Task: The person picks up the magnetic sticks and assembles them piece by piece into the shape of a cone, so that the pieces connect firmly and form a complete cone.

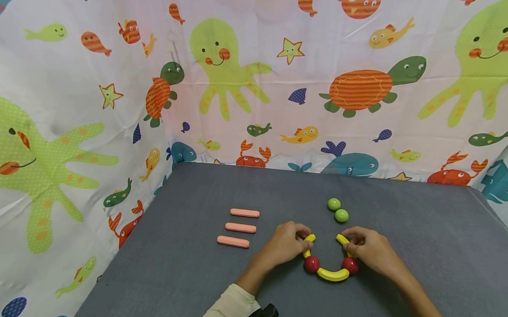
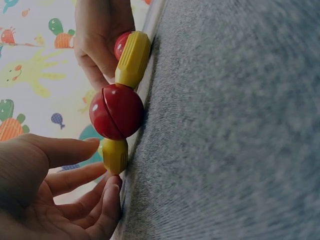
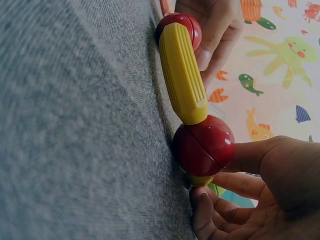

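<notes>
1. On the tabletop point(image 1: 168, 268), clamping left fingers point(image 1: 303, 228) onto left yellow piece point(image 1: 311, 237), right fingers point(image 1: 353, 232) onto right yellow piece point(image 1: 341, 239), probably to steady both ends.
2. Resting end to end with red balls point(image 1: 312, 264) and middle yellow piece point(image 1: 333, 275), in an open arc.
3. With pink sticks point(image 1: 240, 228) and green balls point(image 1: 334, 204) set apart, perhaps for room.

white curtain point(image 1: 318, 52) printed with sea creatures, gray tabletop point(image 1: 181, 254)

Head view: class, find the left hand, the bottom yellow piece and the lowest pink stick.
Left hand point(image 1: 286, 241), head view: its back.
Bottom yellow piece point(image 1: 333, 275), head view: middle of its curve.
Lowest pink stick point(image 1: 233, 242), head view: its middle.
</notes>
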{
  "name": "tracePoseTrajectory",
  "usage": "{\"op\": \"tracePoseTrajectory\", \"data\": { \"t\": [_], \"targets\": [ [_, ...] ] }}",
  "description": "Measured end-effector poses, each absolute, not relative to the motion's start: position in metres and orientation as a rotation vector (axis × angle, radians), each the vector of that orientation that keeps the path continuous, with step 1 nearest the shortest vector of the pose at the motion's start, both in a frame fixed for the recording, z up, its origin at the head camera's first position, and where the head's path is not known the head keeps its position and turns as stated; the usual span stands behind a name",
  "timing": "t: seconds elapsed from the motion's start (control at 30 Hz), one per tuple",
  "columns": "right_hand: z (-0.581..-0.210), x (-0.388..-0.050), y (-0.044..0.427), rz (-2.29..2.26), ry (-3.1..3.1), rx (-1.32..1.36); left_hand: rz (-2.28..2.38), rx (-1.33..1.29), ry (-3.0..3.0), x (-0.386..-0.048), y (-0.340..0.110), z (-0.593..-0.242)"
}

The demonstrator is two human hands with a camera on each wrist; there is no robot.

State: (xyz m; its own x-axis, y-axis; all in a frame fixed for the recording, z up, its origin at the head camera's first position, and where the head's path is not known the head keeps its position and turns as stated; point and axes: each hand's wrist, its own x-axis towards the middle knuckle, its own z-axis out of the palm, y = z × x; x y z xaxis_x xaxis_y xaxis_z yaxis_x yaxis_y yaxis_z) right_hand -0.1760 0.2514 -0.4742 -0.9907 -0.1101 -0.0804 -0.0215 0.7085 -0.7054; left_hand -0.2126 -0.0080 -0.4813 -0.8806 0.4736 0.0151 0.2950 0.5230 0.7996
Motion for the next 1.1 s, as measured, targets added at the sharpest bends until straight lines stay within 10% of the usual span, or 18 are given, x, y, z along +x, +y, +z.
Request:
{"op": "tracePoseTrajectory", "data": {
  "t": [1.1],
  "targets": [
    [-0.472, -0.174, 0.252, -1.209, 2.769, -0.116, 1.284, 0.788, 2.658, -0.291, 0.044, -0.468]
  ]
}}
